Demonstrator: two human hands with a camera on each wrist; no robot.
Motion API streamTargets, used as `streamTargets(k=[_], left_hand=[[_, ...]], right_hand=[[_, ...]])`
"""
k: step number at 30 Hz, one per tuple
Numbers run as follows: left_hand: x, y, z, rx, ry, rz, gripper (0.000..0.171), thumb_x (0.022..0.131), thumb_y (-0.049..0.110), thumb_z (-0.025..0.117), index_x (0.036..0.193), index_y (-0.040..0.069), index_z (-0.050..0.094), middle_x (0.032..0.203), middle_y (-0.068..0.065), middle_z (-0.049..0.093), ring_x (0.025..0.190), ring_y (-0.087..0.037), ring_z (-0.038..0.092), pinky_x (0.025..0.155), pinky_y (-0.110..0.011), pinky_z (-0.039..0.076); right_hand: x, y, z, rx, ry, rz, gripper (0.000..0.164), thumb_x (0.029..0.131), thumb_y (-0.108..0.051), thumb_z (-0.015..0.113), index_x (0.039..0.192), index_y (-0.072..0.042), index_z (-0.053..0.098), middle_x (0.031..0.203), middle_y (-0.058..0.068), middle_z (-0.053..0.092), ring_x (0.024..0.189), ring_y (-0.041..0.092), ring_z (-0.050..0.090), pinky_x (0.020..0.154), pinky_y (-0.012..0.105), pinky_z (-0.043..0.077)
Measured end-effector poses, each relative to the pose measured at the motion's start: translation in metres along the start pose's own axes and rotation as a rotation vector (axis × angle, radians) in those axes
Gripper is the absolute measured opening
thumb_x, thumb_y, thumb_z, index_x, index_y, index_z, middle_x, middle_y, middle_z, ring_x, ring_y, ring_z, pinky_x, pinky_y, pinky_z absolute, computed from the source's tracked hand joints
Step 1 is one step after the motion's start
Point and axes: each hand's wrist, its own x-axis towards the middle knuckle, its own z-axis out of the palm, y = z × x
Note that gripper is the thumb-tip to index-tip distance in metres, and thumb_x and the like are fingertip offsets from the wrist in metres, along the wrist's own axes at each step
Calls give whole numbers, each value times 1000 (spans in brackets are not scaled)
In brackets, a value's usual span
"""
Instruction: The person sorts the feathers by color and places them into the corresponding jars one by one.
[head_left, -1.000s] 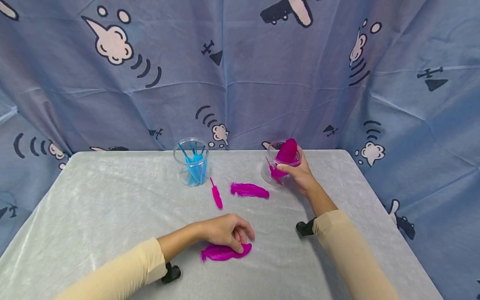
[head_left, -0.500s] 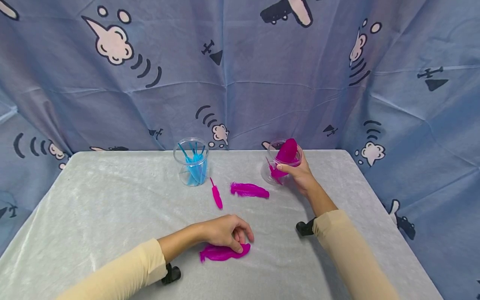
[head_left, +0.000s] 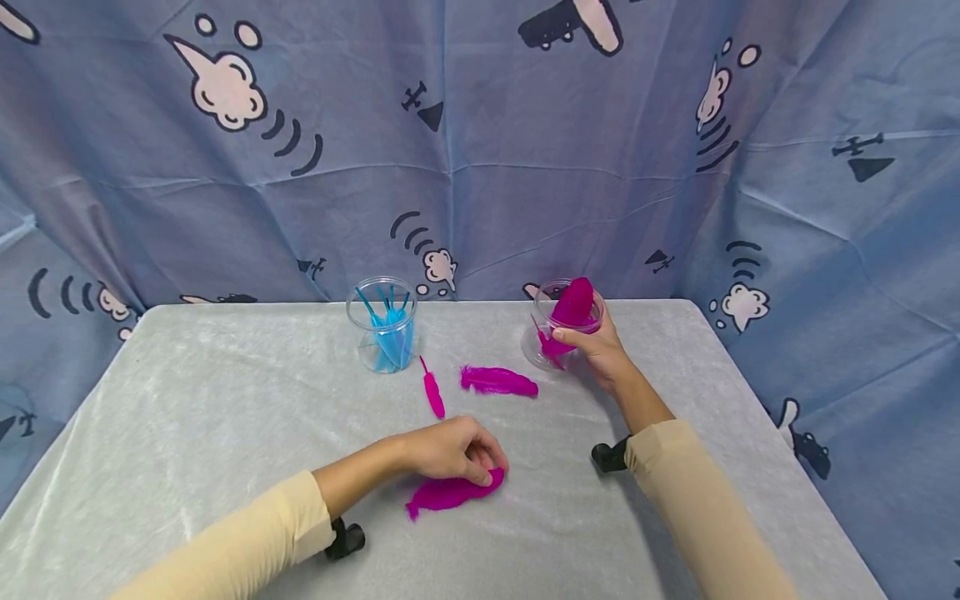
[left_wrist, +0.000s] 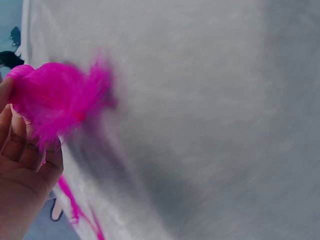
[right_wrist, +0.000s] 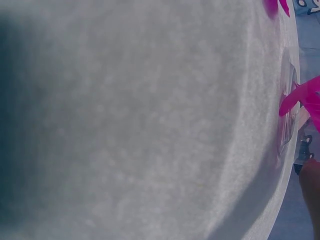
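My left hand [head_left: 453,450] pinches a magenta feather [head_left: 447,494] by its right end, thumb against fingers, at the front middle of the table. In the left wrist view this feather [left_wrist: 60,97] shows its fluffy end pointing away from the fingers. At the back right, my right hand [head_left: 596,350] grips a clear plastic cup [head_left: 534,350] from its right side, thumb on the near wall. Magenta feathers [head_left: 573,304] stand in that cup, one rising above the rim. The right wrist view catches only part of the cup [right_wrist: 287,125] and a bit of the hand.
Left of the gripped cup stands another clear cup [head_left: 366,346] holding several blue feathers [head_left: 393,333]. Between the cups and my left hand lie a wide magenta feather [head_left: 498,381] and a slim pink feather [head_left: 433,393]. A patterned blue curtain [head_left: 487,167] hangs behind the table.
My left hand has risen slightly with the magenta feather, whose right end now tilts upward off the table. The right hand and its cup have stayed put.
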Motion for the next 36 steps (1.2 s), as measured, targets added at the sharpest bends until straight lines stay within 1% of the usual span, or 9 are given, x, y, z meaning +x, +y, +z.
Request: streamTargets(k=[6,11,14,18,21,24,31,33,36], left_hand=[[6,13,-14,87,60,37,17,89,0,71,105,-1,75,82,5,65,78,-1,56,73,-18,50],[11,29,-28,124,120,76,16,89,0,71,105,-3,74,85,0,69,77,-4,58,73,-20,52],[16,37,-34,146,162,71,13,90,2,71,102,-2,74,85,-1,69,78,-6,59,73,-20,52],[23,46,-42,147,231,62,12,91,4,71,102,0,75,88,-2,70,80,-8,60,75,-20,52],[29,49,-48,123,293,67,15,92,6,70,104,-1,75,91,-4,71,81,-10,60,73,-20,52],[33,53,-55,98,375,70,15,92,7,69,105,-1,75,92,-6,71,81,-13,61,72,-21,52],[45,65,-69,-93,579,47,17,94,7,67,108,-1,73,93,-9,70,85,-27,67,76,-35,57],[49,69,-73,-128,626,55,17,94,6,66,108,0,73,93,-10,70,84,-27,68,74,-34,57],[57,72,-79,-155,686,91,16,95,5,65,107,-2,73,92,-12,71,80,-23,68,72,-31,57]], right_hand=[[0,2,0,1,5,-16,95,89,-2,68,160,-21,8,157,12,27,143,30,29,118,44,28],[0,2,1,3,0,-30,94,89,-2,67,160,-21,9,156,13,29,142,30,29,117,45,29],[0,1,1,4,-7,-29,94,90,-2,67,160,-21,9,156,13,29,143,30,29,117,45,29],[0,1,1,1,-7,-28,94,90,-3,68,160,-22,9,156,12,29,143,29,29,117,45,30],[0,2,1,7,-8,-34,93,89,-2,68,160,-21,10,155,13,30,141,29,30,117,45,29],[1,3,2,17,-10,-42,92,89,-1,67,159,-21,11,154,13,31,140,29,32,117,44,29],[2,3,2,15,-2,-42,93,89,-1,68,159,-20,11,154,14,31,138,28,33,117,44,29],[3,3,1,15,1,-43,93,88,-1,68,159,-19,10,153,14,31,137,27,34,117,43,29],[3,3,1,15,-3,-47,94,88,-1,68,159,-19,10,153,14,31,135,26,36,116,43,30]])
